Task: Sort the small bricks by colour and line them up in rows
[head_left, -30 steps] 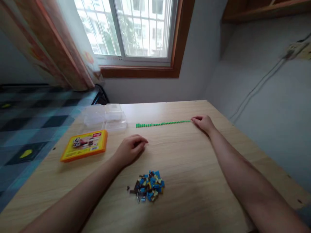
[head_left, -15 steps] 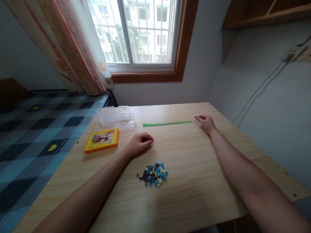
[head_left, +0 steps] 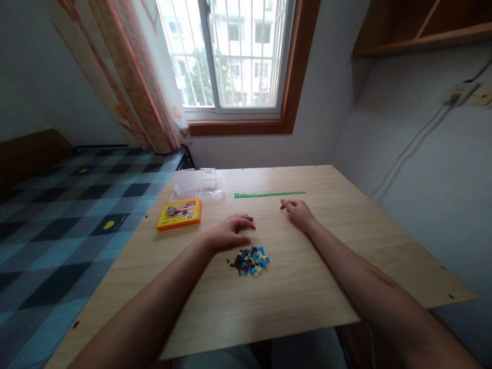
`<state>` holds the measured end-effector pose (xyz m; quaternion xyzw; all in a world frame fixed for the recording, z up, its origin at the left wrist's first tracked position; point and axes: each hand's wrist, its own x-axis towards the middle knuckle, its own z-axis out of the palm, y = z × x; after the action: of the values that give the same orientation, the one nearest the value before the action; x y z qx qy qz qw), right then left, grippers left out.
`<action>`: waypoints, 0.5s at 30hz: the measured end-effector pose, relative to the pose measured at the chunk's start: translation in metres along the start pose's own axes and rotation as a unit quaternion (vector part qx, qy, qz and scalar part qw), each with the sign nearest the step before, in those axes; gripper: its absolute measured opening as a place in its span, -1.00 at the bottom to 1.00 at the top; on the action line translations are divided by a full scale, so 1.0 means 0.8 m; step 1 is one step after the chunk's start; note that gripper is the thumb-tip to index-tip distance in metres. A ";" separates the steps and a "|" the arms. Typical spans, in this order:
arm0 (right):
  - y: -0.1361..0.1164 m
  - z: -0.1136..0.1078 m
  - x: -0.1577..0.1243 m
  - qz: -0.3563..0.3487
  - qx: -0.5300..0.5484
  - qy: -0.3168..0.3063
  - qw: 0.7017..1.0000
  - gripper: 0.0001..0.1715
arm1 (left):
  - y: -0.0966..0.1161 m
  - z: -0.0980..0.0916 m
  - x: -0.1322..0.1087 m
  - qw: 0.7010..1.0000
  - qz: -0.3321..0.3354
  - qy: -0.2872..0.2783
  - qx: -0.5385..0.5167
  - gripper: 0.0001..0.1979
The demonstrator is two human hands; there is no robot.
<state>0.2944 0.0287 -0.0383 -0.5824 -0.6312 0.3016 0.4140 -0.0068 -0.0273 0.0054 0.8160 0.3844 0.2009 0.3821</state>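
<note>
A small pile of blue, brown and yellow bricks (head_left: 250, 261) lies on the wooden table (head_left: 326, 266). My left hand (head_left: 230, 234) rests palm down just above the pile, fingers loosely stretched toward the right, nothing in it. My right hand (head_left: 296, 210) lies on the table to the right of it, fingers curled loosely and pointing left, with nothing visible in them. A long thin row of green bricks (head_left: 269, 194) runs across the table behind both hands.
An orange flat box (head_left: 179, 214) and a clear plastic container (head_left: 198, 186) sit at the table's back left. A bed with a blue checked cover (head_left: 57, 225) stands to the left. The window, curtain and a wall are behind the table.
My right hand has drawn back from the right end of the green row toward the middle of the table. My left hand has uncurled and moved closer to the pile. The camera has pulled back.
</note>
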 end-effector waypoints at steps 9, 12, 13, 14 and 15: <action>-0.041 0.023 -0.055 -0.124 0.002 -0.118 0.985 -0.48 | 0.011 0.000 -0.027 0.995 0.020 -0.009 0.095 -0.52; -0.061 0.019 -0.073 -0.243 -0.020 -0.222 0.944 -0.54 | 0.009 0.001 -0.028 0.994 0.027 -0.007 0.107 -0.51; -0.066 0.018 -0.078 -0.269 -0.034 -0.246 0.931 -0.54 | 0.009 0.002 -0.028 0.994 0.029 -0.006 0.108 -0.51; -0.071 0.017 -0.081 -0.288 -0.042 -0.262 0.920 -0.55 | 0.008 0.002 -0.028 0.994 0.030 -0.005 0.109 -0.50; -0.075 0.017 -0.084 -0.304 -0.046 -0.274 0.911 -0.55 | 0.008 0.002 -0.028 0.993 0.032 -0.005 0.110 -0.50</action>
<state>0.2522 -0.0443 -0.0043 -0.2751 -0.8796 0.2794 0.2693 -0.0167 -0.0486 0.0086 0.8660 0.3757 0.1653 0.2855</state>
